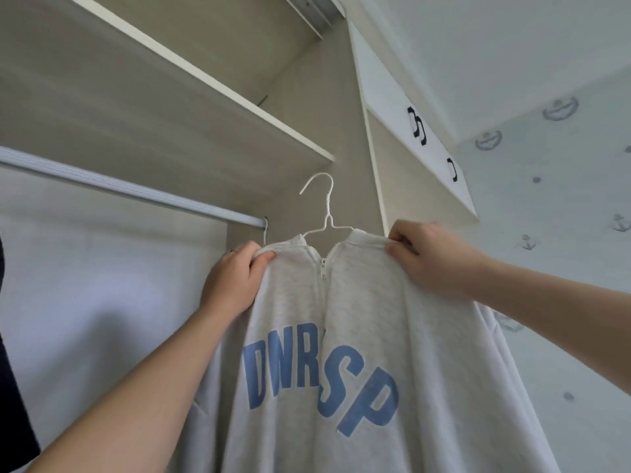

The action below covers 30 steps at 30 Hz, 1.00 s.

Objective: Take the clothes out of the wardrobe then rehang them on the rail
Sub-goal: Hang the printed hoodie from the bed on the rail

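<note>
- Both hands pinch the pale grey sweatshirt at its shoulders: left hand, right hand.
- White hanger sits inside the collar, hook free, right of the rail.
- Shelf above.

Soft, even daylight fills the scene, a faint shadow lies on the pale panel at lower left, and the wide lens bends the shelf edges, slightly soft throughout.
</note>
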Each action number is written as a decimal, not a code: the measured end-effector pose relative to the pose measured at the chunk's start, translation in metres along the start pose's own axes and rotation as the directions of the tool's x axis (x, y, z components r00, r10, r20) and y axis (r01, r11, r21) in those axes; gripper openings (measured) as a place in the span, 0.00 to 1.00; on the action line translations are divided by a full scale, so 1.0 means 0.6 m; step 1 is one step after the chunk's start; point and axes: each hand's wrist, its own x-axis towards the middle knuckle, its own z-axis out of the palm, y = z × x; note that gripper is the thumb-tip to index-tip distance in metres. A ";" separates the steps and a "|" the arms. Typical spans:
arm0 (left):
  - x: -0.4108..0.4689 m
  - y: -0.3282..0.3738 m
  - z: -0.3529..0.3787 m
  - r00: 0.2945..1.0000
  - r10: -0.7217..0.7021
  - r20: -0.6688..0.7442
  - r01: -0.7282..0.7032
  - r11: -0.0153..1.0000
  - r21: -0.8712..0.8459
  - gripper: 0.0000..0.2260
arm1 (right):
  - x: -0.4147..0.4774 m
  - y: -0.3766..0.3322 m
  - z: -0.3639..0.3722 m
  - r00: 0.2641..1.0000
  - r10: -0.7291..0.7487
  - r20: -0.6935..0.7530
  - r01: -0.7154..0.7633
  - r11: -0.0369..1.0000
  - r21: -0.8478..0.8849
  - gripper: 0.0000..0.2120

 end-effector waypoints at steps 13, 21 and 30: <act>0.106 -0.222 0.018 0.928 -0.367 -0.067 0.352 0.921 -0.167 0.36 | 0.272 -0.159 0.214 0.987 0.144 -0.077 -0.134 0.984 0.120 0.10; 0.127 -0.295 0.024 0.935 -0.348 0.070 0.355 0.905 -0.236 0.54 | 0.368 -0.240 0.305 0.973 0.230 0.004 -0.226 0.951 0.210 0.06; 0.100 -0.387 0.056 0.896 -0.424 0.133 0.441 0.883 -0.159 0.56 | 0.384 -0.258 0.404 0.963 0.234 0.136 -0.261 0.934 0.244 0.06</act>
